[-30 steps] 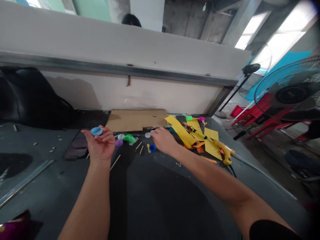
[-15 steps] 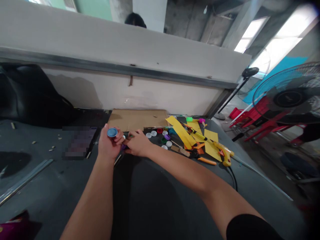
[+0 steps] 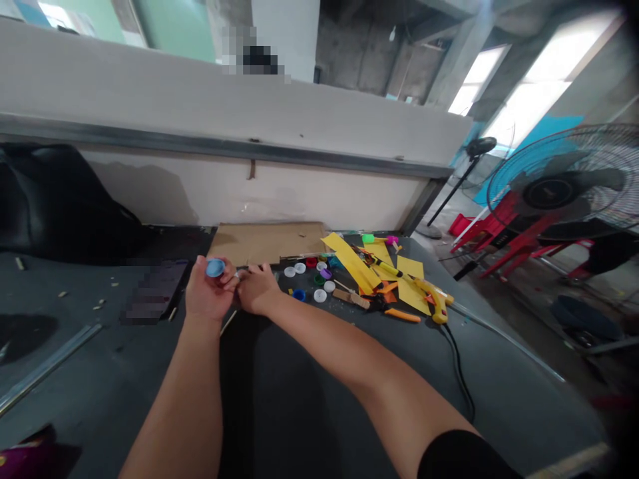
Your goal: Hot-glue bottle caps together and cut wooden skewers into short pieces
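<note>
My left hand is closed around a light blue bottle cap, whose round face points up between thumb and fingers. Pressed close beside it, my right hand has its fingers bent downward and meets the left fingertips. A small whitish bit shows where the fingers meet; what the right fingers hold is hidden. Just right of that hand, a dark blue cap lies on the dark table. Several more loose caps are beyond it, among them a white cap and a purple cap.
A cardboard sheet lies against the partition. To the right are yellow strips, orange-handled pliers and a yellow glue gun with its cord. A phone-like dark slab is at left. A fan stands beyond the table.
Both hands have shifted slightly left, still together, the light blue cap staying in my left hand. The dark blue cap now shows right of my right hand. The camera view has moved a little.
</note>
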Demonstrator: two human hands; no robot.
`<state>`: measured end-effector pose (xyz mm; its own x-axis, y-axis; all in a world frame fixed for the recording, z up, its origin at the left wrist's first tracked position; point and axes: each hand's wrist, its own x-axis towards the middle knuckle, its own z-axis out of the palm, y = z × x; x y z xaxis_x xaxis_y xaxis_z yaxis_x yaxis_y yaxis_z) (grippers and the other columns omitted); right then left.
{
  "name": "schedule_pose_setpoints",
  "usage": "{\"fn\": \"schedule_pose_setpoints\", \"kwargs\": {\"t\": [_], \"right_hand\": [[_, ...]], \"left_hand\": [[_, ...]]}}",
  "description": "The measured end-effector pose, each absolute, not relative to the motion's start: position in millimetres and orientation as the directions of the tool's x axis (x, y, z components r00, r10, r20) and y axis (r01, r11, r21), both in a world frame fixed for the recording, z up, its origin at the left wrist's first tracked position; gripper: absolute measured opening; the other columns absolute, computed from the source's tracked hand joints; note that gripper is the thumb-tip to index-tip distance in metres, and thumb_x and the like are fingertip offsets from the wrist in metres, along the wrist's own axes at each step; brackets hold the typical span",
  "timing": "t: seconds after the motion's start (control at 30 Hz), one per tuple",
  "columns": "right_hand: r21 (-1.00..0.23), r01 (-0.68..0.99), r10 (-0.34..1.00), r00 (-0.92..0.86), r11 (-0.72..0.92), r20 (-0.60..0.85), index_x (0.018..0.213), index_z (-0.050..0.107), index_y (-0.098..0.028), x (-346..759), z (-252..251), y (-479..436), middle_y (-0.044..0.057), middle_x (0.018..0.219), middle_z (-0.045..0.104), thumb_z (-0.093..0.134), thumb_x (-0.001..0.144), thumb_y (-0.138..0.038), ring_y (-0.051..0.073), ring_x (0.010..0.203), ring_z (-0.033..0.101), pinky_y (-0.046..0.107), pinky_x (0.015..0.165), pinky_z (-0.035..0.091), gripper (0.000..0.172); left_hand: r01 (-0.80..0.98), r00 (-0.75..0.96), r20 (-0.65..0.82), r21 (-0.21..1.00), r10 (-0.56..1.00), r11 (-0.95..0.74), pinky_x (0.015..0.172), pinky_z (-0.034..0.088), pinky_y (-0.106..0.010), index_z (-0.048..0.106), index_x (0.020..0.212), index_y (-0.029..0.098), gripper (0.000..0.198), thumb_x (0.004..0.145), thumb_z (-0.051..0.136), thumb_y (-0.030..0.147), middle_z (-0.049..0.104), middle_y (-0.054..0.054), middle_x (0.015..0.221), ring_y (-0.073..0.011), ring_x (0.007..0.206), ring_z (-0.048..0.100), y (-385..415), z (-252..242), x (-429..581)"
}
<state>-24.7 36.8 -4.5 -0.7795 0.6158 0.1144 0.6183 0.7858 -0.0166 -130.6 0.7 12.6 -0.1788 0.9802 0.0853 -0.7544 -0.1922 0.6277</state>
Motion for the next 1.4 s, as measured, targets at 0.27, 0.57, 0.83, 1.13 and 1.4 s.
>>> {"fn": "schedule_pose_setpoints", "kwargs": {"t": [0.27,0.57,0.83,1.13,1.4], "right_hand": [[-0.428,0.586,0.725,-0.567,0.688,0.391,0.105,0.063,-0.020,87.5,13.9,40.3,0.006,0.104,0.067,0.060,0.080,-0.030,0.022,0.100,0.056,0.040,0.092,0.038,0.028],[-0.942,0.241,0.913,-0.386,0.234,0.128,0.089,0.048,-0.021,180.0,-7.7,58.8,-0.001,0.086,0.064,0.062,0.062,-0.016,0.016,0.082,0.062,0.031,0.077,0.048,0.031],[-0.858,0.287,0.845,-0.464,0.426,0.265,0.099,0.053,-0.021,182.8,-5.1,38.6,0.000,0.091,0.061,0.058,0.069,-0.017,0.014,0.079,0.058,0.029,0.076,0.046,0.030],[-0.420,0.830,0.929,-0.313,0.368,0.196,0.100,0.056,-0.022,185.6,9.4,25.9,0.000,0.079,0.064,0.056,0.080,-0.030,0.016,0.069,0.057,0.026,0.062,0.038,0.022],[-0.191,0.930,0.948,-0.300,0.315,0.101,0.092,0.065,-0.022,164.3,7.2,61.6,0.008,0.085,0.068,0.054,0.083,-0.034,0.022,0.076,0.061,0.028,0.062,0.037,0.019]], "left_hand": [[-0.670,-0.045,0.108,0.734,0.993,-0.110,0.037,0.036,-0.015,0.067,0.078,0.014,0.024,0.071,0.073,0.036,0.056,-0.002,0.064,-0.0072,0.049,0.046,5.1,4.4,-113.5],[-0.042,0.392,-0.120,0.988,0.912,0.148,0.066,0.057,-0.031,0.067,0.097,0.019,0.032,0.069,0.075,0.029,0.069,-0.006,0.094,-0.0163,0.075,0.066,3.6,10.0,-54.4],[0.115,0.468,-0.261,0.965,0.844,0.235,0.072,0.056,-0.033,0.060,0.101,0.019,0.031,0.075,0.069,0.032,0.065,-0.002,0.092,-0.0151,0.079,0.066,-0.6,4.0,-49.2],[0.598,0.420,-0.068,0.771,0.905,-0.220,0.066,0.053,-0.034,0.063,0.101,0.021,0.025,0.078,0.061,0.032,0.065,-0.002,0.082,-0.0193,0.072,0.063,1.6,-5.1,-30.3],[0.783,0.226,0.370,0.481,0.901,-0.394,0.097,0.045,-0.042,0.054,0.122,0.014,0.038,0.085,0.047,0.014,0.061,-0.016,0.122,-0.0264,0.113,0.058,11.3,-36.9,-29.2]]}}
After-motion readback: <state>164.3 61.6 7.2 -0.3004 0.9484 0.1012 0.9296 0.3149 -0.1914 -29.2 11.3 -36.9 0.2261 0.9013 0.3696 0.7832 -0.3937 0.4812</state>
